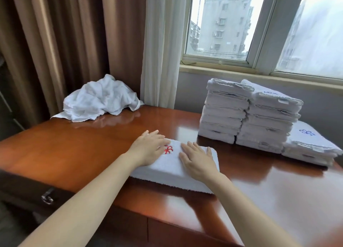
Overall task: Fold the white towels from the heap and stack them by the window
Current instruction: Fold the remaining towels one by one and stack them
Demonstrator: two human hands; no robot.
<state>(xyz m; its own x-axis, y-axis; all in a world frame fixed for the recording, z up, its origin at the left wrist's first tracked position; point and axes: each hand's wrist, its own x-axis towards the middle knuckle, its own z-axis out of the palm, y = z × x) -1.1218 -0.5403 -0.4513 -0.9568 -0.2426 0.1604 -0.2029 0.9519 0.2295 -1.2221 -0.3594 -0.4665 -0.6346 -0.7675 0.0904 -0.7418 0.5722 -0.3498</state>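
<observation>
Head view has my left hand (148,148) and right hand (196,159) both flat on a folded towel (172,172) at the middle of the table (74,150). The fingers are straight and a little spread, pressing rather than gripping, and neither hand has hold of anything. The towel is a neat, thick oblong with a red mark (168,149) showing between my hands. I judge its folding done or nearly so, and this to be the last smoothing.

Below the window (222,23), on the right, two tall stacks (222,113) stand side by side and touching, with a low stack (311,148) just beside them further right. Most of the job looks finished.

What is left: this towel lies well apart from the stacks and is not yet placed on one. A small crumpled heap (98,101) sits at the far left corner, against the curtain (55,42). I cannot tell how many towels it holds; only a few, I would guess.
</observation>
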